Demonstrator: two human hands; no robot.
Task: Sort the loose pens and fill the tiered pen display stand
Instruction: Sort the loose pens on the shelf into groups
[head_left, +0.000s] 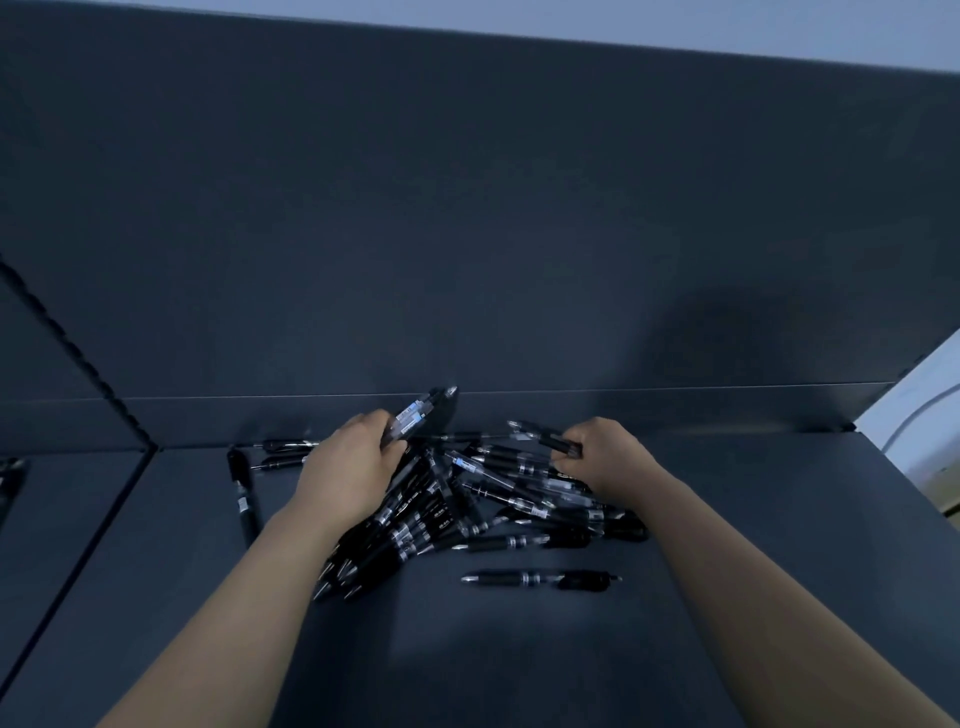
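Left grip (347, 467) clutches a pen bundle (418, 415) at the pile's (498, 501) eleven o'clock. Right grip (605, 457) pinches a single pen (543, 436) at one o'clock.

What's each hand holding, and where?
Left hand grips a few black-and-clear plastic pens by their lower halves; right hand pinches one black plastic pen at one end.

Pretty dim overall, with a cold bluish cast. The dark desk (519, 654) and back panel (467, 208) soak up most of the light. There's a soft, blurry shadow on the panel at right and small glints on the pens (467, 493). Straight edges bow near the corners, and detail's soft.
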